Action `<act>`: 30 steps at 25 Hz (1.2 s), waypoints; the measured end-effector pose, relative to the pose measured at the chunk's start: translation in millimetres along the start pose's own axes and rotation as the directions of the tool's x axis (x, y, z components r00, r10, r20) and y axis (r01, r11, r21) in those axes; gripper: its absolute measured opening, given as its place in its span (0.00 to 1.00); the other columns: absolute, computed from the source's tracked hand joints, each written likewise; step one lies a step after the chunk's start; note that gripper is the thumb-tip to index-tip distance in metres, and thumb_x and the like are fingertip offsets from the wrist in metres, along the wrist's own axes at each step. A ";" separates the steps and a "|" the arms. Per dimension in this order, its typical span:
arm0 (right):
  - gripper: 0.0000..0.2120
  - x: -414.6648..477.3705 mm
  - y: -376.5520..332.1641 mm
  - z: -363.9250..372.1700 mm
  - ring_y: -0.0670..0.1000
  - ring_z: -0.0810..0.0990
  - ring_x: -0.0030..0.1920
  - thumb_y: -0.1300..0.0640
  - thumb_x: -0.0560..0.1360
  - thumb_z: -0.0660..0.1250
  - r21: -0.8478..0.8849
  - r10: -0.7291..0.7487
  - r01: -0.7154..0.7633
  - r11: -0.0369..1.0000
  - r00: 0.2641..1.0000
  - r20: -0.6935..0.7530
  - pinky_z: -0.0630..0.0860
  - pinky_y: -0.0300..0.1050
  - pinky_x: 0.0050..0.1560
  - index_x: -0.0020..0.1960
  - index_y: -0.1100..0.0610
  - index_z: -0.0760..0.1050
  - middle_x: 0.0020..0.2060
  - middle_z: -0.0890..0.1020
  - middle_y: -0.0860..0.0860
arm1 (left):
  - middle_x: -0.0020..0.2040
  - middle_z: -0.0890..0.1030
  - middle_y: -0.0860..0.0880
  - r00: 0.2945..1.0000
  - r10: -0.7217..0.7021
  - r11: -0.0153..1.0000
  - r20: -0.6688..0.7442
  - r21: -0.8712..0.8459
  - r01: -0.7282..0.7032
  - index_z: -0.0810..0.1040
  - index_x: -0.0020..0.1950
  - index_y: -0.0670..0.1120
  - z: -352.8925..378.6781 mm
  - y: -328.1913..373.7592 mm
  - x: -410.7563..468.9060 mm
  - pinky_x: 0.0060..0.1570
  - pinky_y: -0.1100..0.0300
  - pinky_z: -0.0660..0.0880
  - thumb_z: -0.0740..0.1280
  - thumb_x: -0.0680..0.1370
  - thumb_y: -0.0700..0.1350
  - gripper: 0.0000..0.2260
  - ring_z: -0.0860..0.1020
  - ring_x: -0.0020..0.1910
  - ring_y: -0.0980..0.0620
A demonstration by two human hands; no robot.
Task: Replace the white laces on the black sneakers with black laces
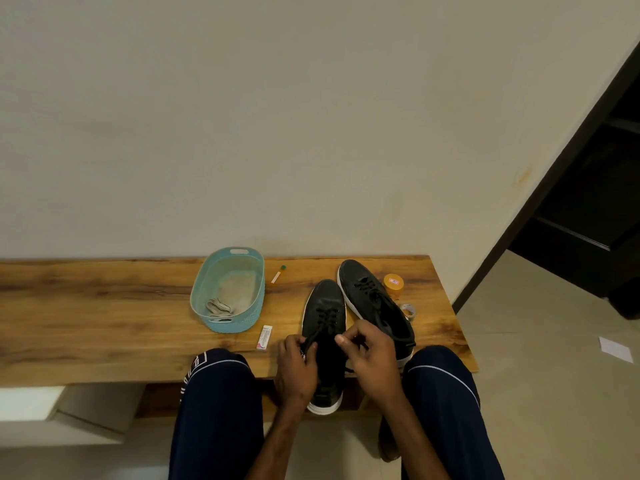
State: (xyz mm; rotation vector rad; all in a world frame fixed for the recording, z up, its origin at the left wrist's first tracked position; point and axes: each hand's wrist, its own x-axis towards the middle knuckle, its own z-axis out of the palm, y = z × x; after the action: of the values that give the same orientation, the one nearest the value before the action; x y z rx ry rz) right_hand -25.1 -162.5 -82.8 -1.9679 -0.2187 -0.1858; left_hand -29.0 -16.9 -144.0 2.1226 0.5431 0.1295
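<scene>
Two black sneakers lie on a wooden bench (104, 306). The near sneaker (325, 306) points away from me, its heel hanging over the bench's front edge, and black laces (325, 318) cross its eyelets. My left hand (296, 365) pinches one black lace end at the sneaker's left side. My right hand (370, 355) pinches the other lace end on the right. The far sneaker (370, 296) lies just to the right, also threaded with black laces. White laces (218, 306) sit bunched in a teal basket (202, 289).
A small white box (265, 337) lies left of the near sneaker. A thin marker (277, 274) lies beside the basket. An orange jar (393, 285) and a tape roll (409, 311) stand right of the far sneaker. My knees (221, 375) press against the bench front.
</scene>
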 end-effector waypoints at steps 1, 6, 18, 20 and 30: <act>0.09 -1.4 -1.6 -5.9 0.49 0.78 0.40 0.52 0.76 0.70 0.092 -0.016 0.018 0.996 1.000 -0.020 0.74 0.39 0.41 0.38 0.49 0.74 0.35 0.78 0.46 | 0.57 0.73 0.47 1.000 -0.004 1.000 -0.031 -0.011 0.003 0.73 0.58 0.45 2.3 0.9 0.5 0.43 0.63 0.67 0.67 0.80 0.48 0.10 0.72 0.52 0.53; 0.05 -7.3 16.1 -8.7 0.45 0.79 0.45 0.51 0.79 0.67 -0.484 0.362 -0.268 0.833 0.925 0.111 0.76 0.45 0.46 0.45 0.48 0.76 0.43 0.80 0.44 | 0.53 0.74 0.47 0.996 -0.057 0.995 -0.068 -0.084 0.051 0.74 0.52 0.44 3.9 4.4 -0.3 0.36 0.67 0.64 0.69 0.79 0.50 0.10 0.73 0.49 0.52; 0.08 -15.5 -49.7 -55.2 0.47 0.79 0.56 0.53 0.82 0.63 0.173 0.391 -0.431 0.885 0.893 0.224 0.74 0.43 0.54 0.51 0.53 0.81 0.53 0.82 0.50 | 0.50 0.80 0.51 0.994 0.109 0.831 0.031 -0.551 -0.074 0.80 0.48 0.49 -96.2 51.2 -27.1 0.52 0.61 0.71 0.62 0.83 0.49 0.09 0.77 0.53 0.59; 0.10 -3.7 -78.6 -71.7 0.46 0.79 0.58 0.54 0.82 0.63 0.239 0.295 -0.346 0.907 0.929 0.222 0.74 0.45 0.58 0.49 0.52 0.83 0.54 0.83 0.47 | 0.49 0.82 0.51 0.970 0.228 0.770 0.078 -0.625 -0.131 0.81 0.49 0.47 -119.9 76.3 -24.5 0.59 0.58 0.73 0.60 0.83 0.47 0.11 0.79 0.56 0.57; 0.19 19.3 -182.6 -81.7 0.46 0.84 0.46 0.47 0.83 0.60 0.385 0.108 -0.183 0.905 0.972 0.209 0.76 0.34 0.46 0.50 0.58 0.84 0.43 0.87 0.49 | 0.54 0.85 0.52 0.797 0.594 0.751 0.105 -0.427 -0.504 0.82 0.59 0.45 -159.1 174.8 -35.5 0.57 0.64 0.76 0.68 0.78 0.36 0.11 0.81 0.55 0.57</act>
State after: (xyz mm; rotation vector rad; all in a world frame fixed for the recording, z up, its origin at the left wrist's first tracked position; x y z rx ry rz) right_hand -52.3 -165.3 116.4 -1.5793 -0.2090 0.1335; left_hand -49.3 4.0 93.2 1.8151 -0.2642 0.2892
